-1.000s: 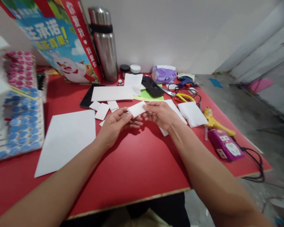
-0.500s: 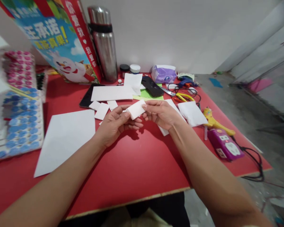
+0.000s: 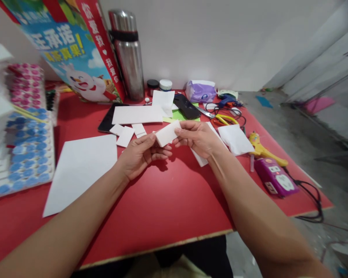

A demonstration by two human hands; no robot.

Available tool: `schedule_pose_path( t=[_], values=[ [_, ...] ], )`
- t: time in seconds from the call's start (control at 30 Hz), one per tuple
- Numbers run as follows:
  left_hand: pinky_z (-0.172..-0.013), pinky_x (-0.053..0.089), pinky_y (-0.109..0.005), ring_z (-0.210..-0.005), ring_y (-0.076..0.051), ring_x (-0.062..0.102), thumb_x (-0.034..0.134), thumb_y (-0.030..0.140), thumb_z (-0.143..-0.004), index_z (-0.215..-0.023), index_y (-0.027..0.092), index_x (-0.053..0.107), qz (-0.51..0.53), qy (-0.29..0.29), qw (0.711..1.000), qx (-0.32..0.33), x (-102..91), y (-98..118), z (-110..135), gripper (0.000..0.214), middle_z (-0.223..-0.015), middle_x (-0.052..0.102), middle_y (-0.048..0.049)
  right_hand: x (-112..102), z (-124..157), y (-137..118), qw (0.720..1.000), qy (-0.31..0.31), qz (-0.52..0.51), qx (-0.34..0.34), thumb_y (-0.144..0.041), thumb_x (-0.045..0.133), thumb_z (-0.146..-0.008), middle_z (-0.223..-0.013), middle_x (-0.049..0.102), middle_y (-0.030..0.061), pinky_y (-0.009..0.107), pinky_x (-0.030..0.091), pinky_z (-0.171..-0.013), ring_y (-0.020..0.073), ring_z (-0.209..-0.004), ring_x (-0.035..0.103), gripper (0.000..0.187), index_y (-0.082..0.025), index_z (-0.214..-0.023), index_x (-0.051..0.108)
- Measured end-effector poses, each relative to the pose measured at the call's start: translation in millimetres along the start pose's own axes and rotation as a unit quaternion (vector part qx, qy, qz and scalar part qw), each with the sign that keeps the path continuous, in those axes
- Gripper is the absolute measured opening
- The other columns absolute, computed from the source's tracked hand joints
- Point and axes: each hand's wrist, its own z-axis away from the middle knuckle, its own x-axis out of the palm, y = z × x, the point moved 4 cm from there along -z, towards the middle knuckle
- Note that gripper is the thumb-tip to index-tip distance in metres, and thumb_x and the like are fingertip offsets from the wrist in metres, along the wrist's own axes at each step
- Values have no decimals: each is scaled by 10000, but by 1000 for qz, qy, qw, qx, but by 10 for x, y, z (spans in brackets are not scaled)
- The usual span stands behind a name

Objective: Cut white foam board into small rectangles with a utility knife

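A small white rectangular piece of card or foam board (image 3: pixel 167 134) is held up between both hands above the red table. My right hand (image 3: pixel 195 138) pinches its right end between thumb and fingers. At the left end, my left hand (image 3: pixel 142 153) grips the edge with the thumb, the other fingers curled below. Just behind my left hand lie several small white pieces (image 3: pixel 125 136). A long white strip (image 3: pixel 137 114) and a folded white sheet (image 3: pixel 162 102) rest farther back. To the left is a large white sheet (image 3: pixel 82 166) lying flat.
A steel thermos (image 3: pixel 130 58) and a printed box (image 3: pixel 84 73) stand at the back. A phone (image 3: pixel 187 106), yellow-handled scissors (image 3: pixel 224 119), a yellow glue gun (image 3: pixel 266 150) and a purple power box (image 3: pixel 275 177) lie rightward. Decorated trays (image 3: pixel 29 154) stack at left.
The white piece is tilted slightly more upward at its right end. My left thumb has shifted a little left and up along its edge.
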Motion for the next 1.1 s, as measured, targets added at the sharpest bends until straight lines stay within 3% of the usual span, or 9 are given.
schedule_pose_path(
  t=[0.3, 0.53, 0.73, 0.8, 0.9, 0.97, 1.1],
  values=[
    [-694, 646, -334, -718, -227, 771, 727, 485, -911, -1010, 70, 701, -78, 34, 996, 29, -16, -96, -38, 428, -850, 771, -140, 22, -1, 47, 997, 21, 65, -28, -345, 893, -681, -779, 776, 59, 257, 605, -635, 151, -652, 721, 295, -147, -871, 785],
    [-530, 601, -294, -563, -180, 701, 777, 477, -857, -930, 120, 654, -127, 57, 989, 41, -43, -94, -22, 385, -716, 730, -74, 103, 72, -14, 994, 29, 99, -46, -314, 875, -698, -789, 767, 33, 262, 609, -654, 144, -651, 721, 238, -160, -840, 763],
    [-441, 509, -246, -488, -127, 610, 739, 498, -875, -873, 142, 635, -162, -1, 987, 21, -26, -42, -27, 371, -711, 682, -38, -3, 129, -106, 988, -92, 120, 13, -388, 924, -682, -864, 783, 65, 306, 625, -695, 175, -710, 741, 382, -154, -938, 765],
    [-456, 486, -234, -477, -107, 584, 694, 487, -910, -829, 148, 619, -206, -10, 978, 28, -33, -11, -24, 356, -699, 663, -29, -75, 116, -116, 991, -78, 107, 25, -505, 904, -694, -796, 765, 58, 315, 623, -678, 176, -679, 727, 431, -157, -912, 773],
    [-479, 452, -220, -475, -87, 552, 638, 457, -957, -839, 165, 605, -278, -13, 959, 45, -34, 38, 0, 317, -676, 635, -2, -163, 94, -126, 990, 6, 139, 21, -659, 799, -756, -727, 733, 56, 272, 573, -603, 151, -634, 672, 502, -161, -820, 783],
    [-480, 420, -215, -474, -84, 526, 624, 453, -970, -863, 177, 602, -305, -26, 951, 40, -19, 56, 25, 296, -639, 599, 22, -145, 102, -146, 978, 16, 207, 3, -642, 767, -799, -721, 722, 45, 233, 506, -561, 122, -618, 621, 477, -167, -781, 788],
    [-459, 339, -206, -450, -72, 431, 679, 469, -938, -773, 189, 566, -319, -37, 947, 23, 6, 64, 50, 344, -538, 477, 58, 14, 151, -169, 951, -71, 302, -18, -451, 862, -752, -702, 700, 5, 215, 433, -560, 100, -631, 568, 291, -170, -759, 784]
  ],
)
